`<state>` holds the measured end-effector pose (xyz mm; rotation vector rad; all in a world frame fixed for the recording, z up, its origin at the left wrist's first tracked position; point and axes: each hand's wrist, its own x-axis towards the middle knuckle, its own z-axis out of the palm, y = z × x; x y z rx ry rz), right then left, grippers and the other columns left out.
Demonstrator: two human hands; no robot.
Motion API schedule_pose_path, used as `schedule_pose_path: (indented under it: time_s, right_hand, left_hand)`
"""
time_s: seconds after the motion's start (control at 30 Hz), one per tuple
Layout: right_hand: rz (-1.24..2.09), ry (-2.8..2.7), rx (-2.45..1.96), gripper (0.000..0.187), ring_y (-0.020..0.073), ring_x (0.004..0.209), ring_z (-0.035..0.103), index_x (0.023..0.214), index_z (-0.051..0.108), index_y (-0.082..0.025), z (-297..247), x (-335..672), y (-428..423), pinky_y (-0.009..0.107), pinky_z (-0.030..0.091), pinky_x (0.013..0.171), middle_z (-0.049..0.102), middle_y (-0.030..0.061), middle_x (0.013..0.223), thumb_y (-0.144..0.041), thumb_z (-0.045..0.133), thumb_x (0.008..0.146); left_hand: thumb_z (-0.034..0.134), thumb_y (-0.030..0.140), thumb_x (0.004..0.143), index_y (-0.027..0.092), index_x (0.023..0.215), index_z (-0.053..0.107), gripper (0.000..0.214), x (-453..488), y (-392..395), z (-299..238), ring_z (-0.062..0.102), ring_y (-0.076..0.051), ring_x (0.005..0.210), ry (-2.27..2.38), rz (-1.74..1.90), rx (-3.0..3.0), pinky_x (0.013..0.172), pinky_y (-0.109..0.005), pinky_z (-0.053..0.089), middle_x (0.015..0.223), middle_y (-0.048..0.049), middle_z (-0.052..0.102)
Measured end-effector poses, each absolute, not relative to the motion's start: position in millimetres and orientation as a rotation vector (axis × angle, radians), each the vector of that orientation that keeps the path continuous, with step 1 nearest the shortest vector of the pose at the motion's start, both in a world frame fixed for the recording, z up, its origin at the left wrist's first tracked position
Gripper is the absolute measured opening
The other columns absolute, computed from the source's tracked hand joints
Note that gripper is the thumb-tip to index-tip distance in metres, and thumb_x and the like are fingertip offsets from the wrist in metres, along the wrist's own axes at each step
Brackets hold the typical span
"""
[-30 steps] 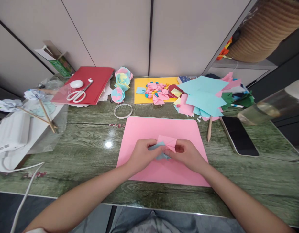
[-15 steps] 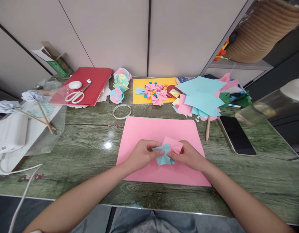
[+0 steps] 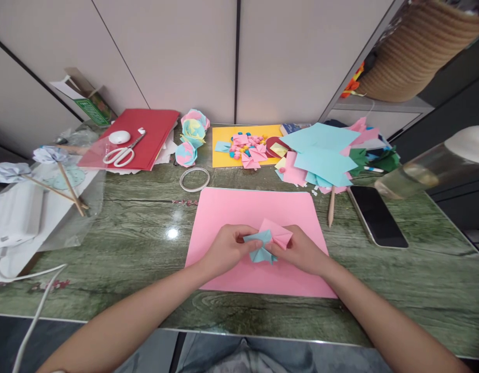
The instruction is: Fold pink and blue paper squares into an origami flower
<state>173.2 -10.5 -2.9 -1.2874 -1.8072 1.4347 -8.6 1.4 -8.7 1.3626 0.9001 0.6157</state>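
Over a large pink paper sheet (image 3: 239,212) on the green table, my left hand (image 3: 226,249) and my right hand (image 3: 301,251) meet. Between them I hold a small folded paper piece, its blue part (image 3: 260,247) toward my left fingers and its pink part (image 3: 278,233) toward my right fingers. Both hands pinch the piece with fingers curled around it. The piece sits just above the sheet's middle.
A black phone (image 3: 376,216) and a wooden pencil (image 3: 332,206) lie to the right. Blue and pink paper sheets (image 3: 325,155) pile at the back right. A yellow sheet (image 3: 224,150) carries small folded pieces. A tape ring (image 3: 195,178), white scissors (image 3: 121,153) on a red folder (image 3: 157,129) and paper flowers (image 3: 48,155) sit left.
The folded piece turned between my fingers, so its blue part now shows more. My hands stayed over the pink sheet's middle and shifted only slightly.
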Motion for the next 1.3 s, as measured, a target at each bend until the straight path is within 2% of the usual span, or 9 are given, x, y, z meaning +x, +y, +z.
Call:
schedule_pose_path:
  time_s: [0.1, 0.2, 0.33, 0.43, 0.63, 0.9, 1.07, 1.17, 1.3]
  right_hand:
    - [1.379, -1.805, -1.261, 0.008, 0.0091, 0.055, 0.039, 0.069, 0.051, -0.015, -2.6, 171.9, -11.4, 0.019, 0.033, 0.051, 0.048, -0.0027, 0.06, -0.022, 0.051, 0.073]
    - [1.358, -1.796, -1.223, 0.009, 0.0102, 0.058, 0.041, 0.075, 0.053, -0.015, -2.1, 170.4, -12.6, 0.021, 0.036, 0.055, 0.05, -0.0015, 0.064, -0.023, 0.05, 0.074]
    - [1.397, -1.793, -1.299, 0.021, 0.0096, 0.053, 0.038, 0.065, 0.049, -0.016, -2.6, 170.9, -11.9, 0.021, 0.031, 0.048, 0.045, -0.0027, 0.057, -0.034, 0.049, 0.076]
    - [1.462, -1.795, -1.267, 0.03, 0.0099, 0.053, 0.04, 0.059, 0.046, -0.016, -1.7, 172.7, -9.2, 0.021, 0.031, 0.05, 0.045, -0.0025, 0.056, -0.04, 0.048, 0.076]
    - [1.448, -1.857, -1.195, 0.029, 0.0111, 0.06, 0.042, 0.066, 0.051, -0.015, 2.7, 174.0, -5.7, 0.021, 0.034, 0.056, 0.048, -0.0011, 0.063, -0.039, 0.042, 0.081]
    - [1.258, -1.962, -1.261, 0.031, 0.0109, 0.055, 0.04, 0.064, 0.051, -0.016, 1.2, 173.1, -4.6, 0.021, 0.032, 0.052, 0.047, -0.0015, 0.058, -0.04, 0.041, 0.081]
    - [1.33, -1.911, -1.267, 0.029, 0.0115, 0.057, 0.041, 0.067, 0.051, -0.016, 0.3, 174.6, -3.8, 0.021, 0.032, 0.053, 0.047, -0.0013, 0.061, -0.039, 0.04, 0.082]
    - [1.398, -1.9, -1.213, 0.03, 0.0115, 0.059, 0.04, 0.067, 0.05, -0.016, 0.4, 175.3, -3.6, 0.021, 0.032, 0.055, 0.046, -0.0013, 0.063, -0.04, 0.04, 0.082]
    - [1.441, -1.824, -1.213, 0.036, 0.0111, 0.058, 0.038, 0.062, 0.046, -0.016, 0.7, 176.8, -4.1, 0.022, 0.031, 0.054, 0.043, -0.0015, 0.059, -0.043, 0.036, 0.083]
  left_hand:
    - [0.053, 0.024, 0.073, 0.011, 0.077, 0.063, 0.016, -7.9, 1.7, -8.6, 0.05, -0.012, 0.064, 0.904, 0.629, 1.345, 0.058, -0.022, 0.038, 0.07, -0.0029, 0.059]
    - [0.054, 0.026, 0.072, 0.011, 0.077, 0.063, 0.017, -7.8, 2.6, -8.3, 0.051, -0.013, 0.064, 0.914, 0.645, 1.318, 0.058, -0.022, 0.038, 0.07, -0.0031, 0.06]
    - [0.055, 0.029, 0.072, 0.012, 0.077, 0.062, 0.019, -8.5, 3.9, -8.3, 0.051, -0.013, 0.064, 0.929, 0.653, 1.297, 0.057, -0.022, 0.039, 0.07, -0.0033, 0.06]
    - [0.055, 0.03, 0.072, 0.012, 0.079, 0.062, 0.02, -9.2, 4.8, -8.2, 0.051, -0.013, 0.064, 0.922, 0.67, 1.28, 0.058, -0.022, 0.039, 0.072, -0.0037, 0.06]
    - [0.057, 0.03, 0.071, 0.012, 0.081, 0.062, 0.02, -10.6, 6.8, -7.4, 0.051, -0.013, 0.066, 0.936, 0.725, 1.206, 0.06, -0.023, 0.04, 0.073, -0.0038, 0.06]
    - [0.056, 0.025, 0.07, 0.013, 0.078, 0.061, 0.015, -12.2, 6.8, -1.7, 0.048, -0.012, 0.064, 0.938, 0.773, 1.147, 0.056, -0.022, 0.037, 0.07, -0.0019, 0.056]
    - [0.057, 0.016, 0.066, 0.015, 0.087, 0.058, 0.02, -10.6, 5.9, -1.1, 0.049, -0.013, 0.07, 0.844, 0.75, 1.143, 0.06, -0.022, 0.038, 0.078, -0.0012, 0.055]
    - [0.062, 0.021, 0.064, 0.016, 0.089, 0.056, 0.027, -7.5, 5.3, -3.6, 0.049, -0.013, 0.07, 0.846, 0.702, 1.148, 0.061, -0.022, 0.038, 0.079, -0.0013, 0.055]
    - [0.064, 0.031, 0.063, 0.014, 0.082, 0.057, 0.026, -6.1, 5.2, -4.9, 0.047, -0.011, 0.064, 0.951, 0.687, 1.214, 0.056, -0.021, 0.036, 0.072, -0.0003, 0.054]
